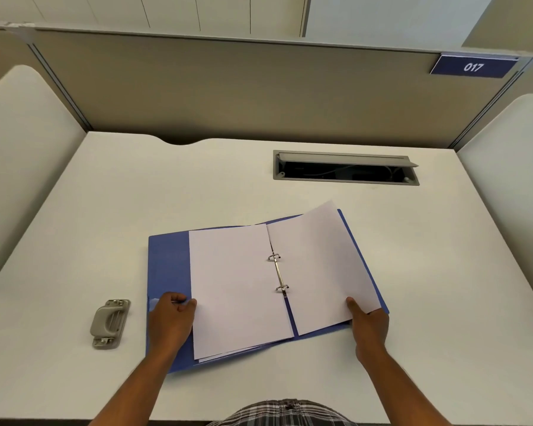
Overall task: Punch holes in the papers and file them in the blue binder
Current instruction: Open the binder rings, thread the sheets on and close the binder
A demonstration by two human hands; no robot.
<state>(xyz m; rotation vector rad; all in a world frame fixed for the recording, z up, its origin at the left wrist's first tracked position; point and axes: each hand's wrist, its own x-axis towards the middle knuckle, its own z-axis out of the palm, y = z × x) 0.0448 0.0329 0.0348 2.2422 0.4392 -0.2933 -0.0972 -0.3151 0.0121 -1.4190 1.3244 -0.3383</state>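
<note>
The blue binder [166, 265] lies open on the white desk [197, 179] before you, white sheets on both sides of its two metal rings [278, 273]. Your left hand [171, 315] curls at the left stack's [237, 287] outer edge, seemingly pinching it; your right hand [368, 324] grips the binder's right near corner, thumb on the right-hand sheet [317, 265]. Filing looks nearly done. The hole punch [110, 322] sits apart, left. Next, probably square the sheets and close the cover.

White desk [290, 192]: open blue binder [166, 265] centre, grey hole punch [110, 323] left of it
</note>
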